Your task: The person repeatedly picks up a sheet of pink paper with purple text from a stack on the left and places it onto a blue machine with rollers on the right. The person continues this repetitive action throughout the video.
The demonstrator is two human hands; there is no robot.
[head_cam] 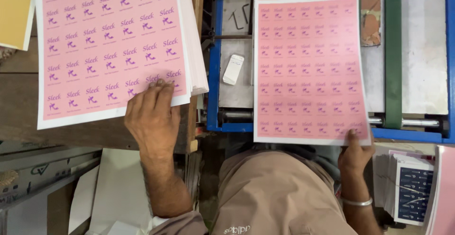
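Meanwhile I am pressing my left hand (152,116), fingers together, flat on the pink label-sheet stack (111,45) to steady it, while my right hand (354,153) is pinching a single pink sheet (310,69) on the blue machine bed (214,73) beside that stack.

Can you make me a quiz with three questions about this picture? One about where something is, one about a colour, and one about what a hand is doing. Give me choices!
1. Where does the left hand rest?
A. On the stack of pink label sheets
B. On the small white card
C. On the yellow sheet

2. What colour is the machine frame beside the single pink label sheet?
A. Red
B. Blue
C. Black

3. What is the right hand doing?
A. Hanging free in the air
B. Holding the single sheet at its bottom right corner
C. Gripping the green belt

Answers:
1. A, its fingertips press on the top sheet near the stack's lower right corner.
2. B, blue bars run along the left side and below the sheet.
3. B, the thumb lies on the sheet's lower edge.
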